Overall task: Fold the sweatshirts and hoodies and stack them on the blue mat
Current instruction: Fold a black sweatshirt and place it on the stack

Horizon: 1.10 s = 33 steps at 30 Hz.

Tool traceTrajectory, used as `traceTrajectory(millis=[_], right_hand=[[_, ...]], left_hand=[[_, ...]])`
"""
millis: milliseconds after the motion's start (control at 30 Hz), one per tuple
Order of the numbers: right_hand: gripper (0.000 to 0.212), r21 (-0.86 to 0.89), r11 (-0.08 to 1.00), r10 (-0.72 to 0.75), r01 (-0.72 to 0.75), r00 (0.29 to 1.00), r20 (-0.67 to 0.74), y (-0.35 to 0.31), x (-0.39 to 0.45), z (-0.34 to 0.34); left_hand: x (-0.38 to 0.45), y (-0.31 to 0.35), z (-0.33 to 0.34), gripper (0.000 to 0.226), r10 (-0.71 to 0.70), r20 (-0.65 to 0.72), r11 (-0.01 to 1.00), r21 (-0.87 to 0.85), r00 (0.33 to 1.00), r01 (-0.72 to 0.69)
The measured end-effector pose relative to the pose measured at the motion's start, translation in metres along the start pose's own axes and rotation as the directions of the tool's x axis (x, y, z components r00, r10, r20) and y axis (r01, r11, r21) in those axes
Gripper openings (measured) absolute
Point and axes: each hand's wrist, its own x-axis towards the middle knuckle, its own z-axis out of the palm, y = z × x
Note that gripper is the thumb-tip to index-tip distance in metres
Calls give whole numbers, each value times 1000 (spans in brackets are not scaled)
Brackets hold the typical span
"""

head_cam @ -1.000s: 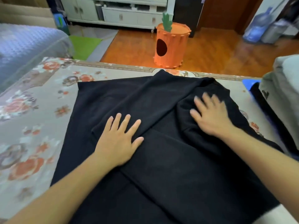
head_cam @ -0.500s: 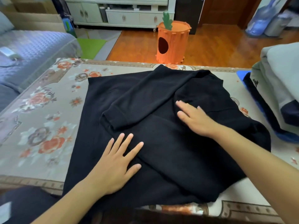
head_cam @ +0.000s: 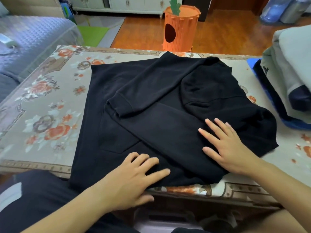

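A black hoodie [head_cam: 151, 101] lies partly folded on the floral table cover [head_cam: 42, 115], one sleeve laid across its body and the hood bunched at the right. My left hand [head_cam: 133, 179] rests on its near hem at the table's front edge, fingers slightly bent. My right hand [head_cam: 225, 147] lies flat on the folded right side, fingers spread. At the far right a blue mat [head_cam: 292, 123] carries a stack of folded garments [head_cam: 289, 73] in grey, pale green and dark colours.
An orange carrot-shaped bin [head_cam: 180, 29] stands on the wooden floor beyond the table. A blue-grey sofa [head_cam: 30, 39] sits at the left, a green mat [head_cam: 92, 34] beside it. White cabinets line the far wall. My dark-clothed lap shows below the table edge.
Both hands have slid toward me over the hoodie: the left from its middle to the near hem, the right from near the hood down onto the lower right fold. The camera has pulled back.
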Motion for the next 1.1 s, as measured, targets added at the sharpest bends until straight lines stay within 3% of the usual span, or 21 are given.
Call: traceTrajectory(millis=[100, 200, 367, 433, 500, 533, 633, 767, 867, 1000, 1100], right_hand=[[71, 101, 976, -198, 192, 978, 59, -11, -27, -12], [84, 55, 945, -326, 321, 933, 153, -21, -51, -12], [70, 11, 929, -371, 371, 929, -2, -17, -53, -3], [61, -18, 897, -441, 441, 895, -68, -13, -51, -1], [66, -80, 875, -485, 478, 865, -131, -5, -50, -1], [72, -105, 886, -463, 451, 871, -162, -1, -48, -4], [94, -159, 963, -250, 219, 945, -213, 22, -32, -15], [106, -181, 979, -105, 96, 993, -44, 48, -11, -17], [91, -145, 986, -83, 84, 996, 15, 48, -3, -8], [60, -47, 998, -50, 40, 973, -224, 39, 6, -12], [53, -116, 991, -87, 61, 969, -229, 35, 2, -20]], left_hand=[[5, 2, 2, 55, -7, 16, 1000, 10, 1000, 7], [2, -4, 4, 27, -5, 24, 998, -67, 1000, 7], [-3, -7, 5, 15, -21, -11, 973, -231, 1000, 18], [-5, -7, 2, 16, -51, -31, 952, -302, 998, 40], [-6, -5, -2, 7, -116, -48, 908, -411, 992, 86], [-6, -6, -5, 3, -153, -45, 883, -454, 987, 116], [-7, -7, -10, 22, -207, -32, 858, -485, 978, 166], [-18, -10, 1, 32, -174, -28, 957, -239, 984, 162], [-31, -16, 1, 41, -271, -5, 953, -144, 963, 268], [-38, -22, 1, 41, -414, -52, 901, -164, 909, 401], [-39, -28, -1, 40, -439, -19, 887, -172, 898, 429]])
